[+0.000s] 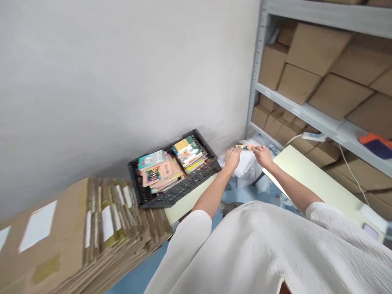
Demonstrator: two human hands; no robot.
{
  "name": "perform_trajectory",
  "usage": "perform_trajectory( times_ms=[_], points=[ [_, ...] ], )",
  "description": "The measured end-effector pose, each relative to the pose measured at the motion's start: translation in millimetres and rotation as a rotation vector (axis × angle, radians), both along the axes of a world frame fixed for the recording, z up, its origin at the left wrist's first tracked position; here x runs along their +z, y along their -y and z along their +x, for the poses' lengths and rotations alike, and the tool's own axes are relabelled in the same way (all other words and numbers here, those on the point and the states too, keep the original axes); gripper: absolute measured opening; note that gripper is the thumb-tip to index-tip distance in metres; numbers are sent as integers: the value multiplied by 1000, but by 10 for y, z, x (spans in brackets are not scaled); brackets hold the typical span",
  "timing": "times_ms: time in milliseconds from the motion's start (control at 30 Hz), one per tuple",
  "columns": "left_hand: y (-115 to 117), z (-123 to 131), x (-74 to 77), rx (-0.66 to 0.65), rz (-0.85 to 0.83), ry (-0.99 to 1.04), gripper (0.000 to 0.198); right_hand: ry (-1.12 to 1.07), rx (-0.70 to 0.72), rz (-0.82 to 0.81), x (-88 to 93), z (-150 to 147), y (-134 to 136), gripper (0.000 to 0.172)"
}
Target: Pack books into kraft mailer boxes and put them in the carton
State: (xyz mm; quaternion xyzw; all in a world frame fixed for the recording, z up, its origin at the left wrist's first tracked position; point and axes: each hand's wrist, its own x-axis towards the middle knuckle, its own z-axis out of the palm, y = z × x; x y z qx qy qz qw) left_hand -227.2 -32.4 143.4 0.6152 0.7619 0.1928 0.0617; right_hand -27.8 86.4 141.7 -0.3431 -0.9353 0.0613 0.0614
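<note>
Both hands are stretched out in front of me, holding a thin, colourful book (246, 147) seen nearly edge-on. My left hand (232, 158) pinches its left end, and my right hand (262, 156) grips the right end. Crumpled white plastic bags (244, 163) lie below and behind the hands. Just left of my left hand stands a black plastic crate (167, 200) with stacks of books in it. A pink book (157, 172) tops the left stack, and a white-and-green book (189, 153) lies on the right one.
Flattened cardboard boxes (61, 228) are piled at the lower left. A pale table (306, 179) is on my right, below a grey metal shelf (321, 114) full of brown cartons (318, 45). A white cable (352, 173) hangs there. An orange and dark-blue item (376, 145) sits on the shelf.
</note>
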Motion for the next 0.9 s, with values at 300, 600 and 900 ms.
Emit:
perform_trajectory(
  times_ms=[300, 600, 900],
  points=[
    [-651, 1825, -352, -364, -229, 21, 39, 150, -342, -191, -315, 2139, 150, 51],
    [-1053, 2606, -681, -665, -400, -63, 42, 237, -560, -308, -658, 2973, 216, 45],
    [-1620, 2784, -1016, -860, -538, -10, 56, 200, -825, -446, -1054, 3097, 50, 44]
  ],
)
